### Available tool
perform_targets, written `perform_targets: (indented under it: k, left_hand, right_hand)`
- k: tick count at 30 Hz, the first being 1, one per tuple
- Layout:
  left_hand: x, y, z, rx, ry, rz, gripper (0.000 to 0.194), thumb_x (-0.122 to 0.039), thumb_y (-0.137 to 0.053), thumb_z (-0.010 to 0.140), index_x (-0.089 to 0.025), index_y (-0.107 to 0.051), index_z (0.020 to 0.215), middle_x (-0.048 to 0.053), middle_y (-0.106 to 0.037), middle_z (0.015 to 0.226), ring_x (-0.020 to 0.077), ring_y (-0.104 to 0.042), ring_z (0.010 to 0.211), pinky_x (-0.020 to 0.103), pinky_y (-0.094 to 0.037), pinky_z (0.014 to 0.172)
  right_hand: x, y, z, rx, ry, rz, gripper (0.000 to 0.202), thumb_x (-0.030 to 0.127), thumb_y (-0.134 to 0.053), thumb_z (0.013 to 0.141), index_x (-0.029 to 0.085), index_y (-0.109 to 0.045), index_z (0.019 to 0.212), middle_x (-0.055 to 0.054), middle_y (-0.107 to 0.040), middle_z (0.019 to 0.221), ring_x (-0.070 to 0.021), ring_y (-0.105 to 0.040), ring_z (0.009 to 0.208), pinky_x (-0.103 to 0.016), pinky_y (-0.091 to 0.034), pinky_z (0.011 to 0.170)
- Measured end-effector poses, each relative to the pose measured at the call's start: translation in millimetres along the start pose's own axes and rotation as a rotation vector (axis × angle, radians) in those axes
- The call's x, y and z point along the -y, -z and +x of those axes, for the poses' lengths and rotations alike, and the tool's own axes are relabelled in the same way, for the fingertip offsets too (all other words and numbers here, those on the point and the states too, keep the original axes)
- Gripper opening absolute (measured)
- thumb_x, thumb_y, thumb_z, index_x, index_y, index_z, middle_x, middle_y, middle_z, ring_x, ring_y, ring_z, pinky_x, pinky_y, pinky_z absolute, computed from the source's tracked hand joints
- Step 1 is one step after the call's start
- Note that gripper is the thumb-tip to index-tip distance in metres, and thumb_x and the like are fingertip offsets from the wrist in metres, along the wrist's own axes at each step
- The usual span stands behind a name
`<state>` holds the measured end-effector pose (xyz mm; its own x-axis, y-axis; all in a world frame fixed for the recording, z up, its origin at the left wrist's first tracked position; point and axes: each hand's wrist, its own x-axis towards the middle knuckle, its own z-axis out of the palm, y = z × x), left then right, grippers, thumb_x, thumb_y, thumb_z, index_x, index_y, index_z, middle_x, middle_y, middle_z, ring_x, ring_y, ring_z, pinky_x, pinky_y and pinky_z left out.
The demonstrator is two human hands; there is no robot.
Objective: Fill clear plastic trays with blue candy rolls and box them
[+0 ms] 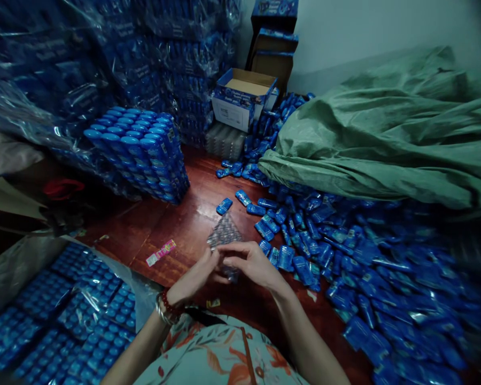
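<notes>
Indoors, left hand (200,272) and right hand (255,263) are pinching dimpled grey plastic (225,232) pointing lengthwise toward a blue packet (224,206), red wooden floor (196,214) opening leftward.

Red-brown floor (200,179) before me, glossy, patchy in tone; pale, plain wall (344,35) beyond floor's far right edge. Light around me dim, cool; whitish glare (202,211) on floor, left edge shadowed.

Two hands (196,272) (251,261), one green cloth (369,139)
</notes>
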<state>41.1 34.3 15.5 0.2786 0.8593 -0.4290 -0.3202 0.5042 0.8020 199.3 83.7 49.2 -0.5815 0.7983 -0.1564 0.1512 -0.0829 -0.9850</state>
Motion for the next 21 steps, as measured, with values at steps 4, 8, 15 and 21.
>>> perform_targets:
  k: [4, 8, 15, 21]
  left_hand:
    - [-6.2, -5.3, -2.5, 0.002, -0.032, 0.131, 0.064, -0.043, -0.058, 0.080, -0.024, -0.033, 0.135, 0.009, -0.045, 0.130, 0.0252, -0.052, 0.110, 0.034, -0.057, 0.072]
    - [-3.2, -4.6, 4.2, -0.023, -0.077, 0.067, 0.058, -0.046, -0.054, 0.082, -0.023, -0.037, 0.133, 0.010, -0.049, 0.126, 0.0248, -0.056, 0.105, 0.030, -0.057, 0.068]
    - [-2.5, 2.1, 21.0, -0.292, -0.139, -0.006, 0.045, -0.043, -0.060, 0.077, -0.014, -0.053, 0.112, 0.008, -0.063, 0.105, 0.0167, -0.063, 0.079, 0.022, -0.052, 0.059]
    - [-9.3, 10.3, 18.8, -0.289, -0.128, -0.070, 0.041, -0.042, -0.061, 0.077, -0.015, -0.058, 0.107, 0.005, -0.067, 0.092, 0.0170, -0.064, 0.080, 0.025, -0.051, 0.067]
  right_hand:
    - [-3.0, -1.8, -0.4, -0.065, 0.008, -0.032, 0.032, 0.015, -0.051, 0.077, 0.020, -0.068, 0.104, -0.002, -0.071, 0.096, -0.0170, -0.064, 0.086, -0.032, -0.049, 0.080]
    - [-3.3, -7.9, -1.7, -0.157, 0.083, -0.125, 0.039, 0.011, -0.043, 0.081, 0.021, -0.063, 0.113, -0.002, -0.069, 0.097, -0.0145, -0.064, 0.085, -0.030, -0.049, 0.081]
    - [4.8, -4.7, -9.2, -0.198, 0.393, -0.403, 0.027, 0.015, -0.049, 0.086, 0.024, -0.059, 0.110, -0.005, -0.059, 0.111, -0.0163, -0.052, 0.105, -0.033, -0.042, 0.093]
    - [-7.0, 1.5, -22.2, -0.027, 0.414, -0.953, 0.019, 0.015, -0.051, 0.087, 0.019, -0.060, 0.103, -0.006, -0.059, 0.092, -0.0192, -0.050, 0.089, -0.035, -0.042, 0.080]
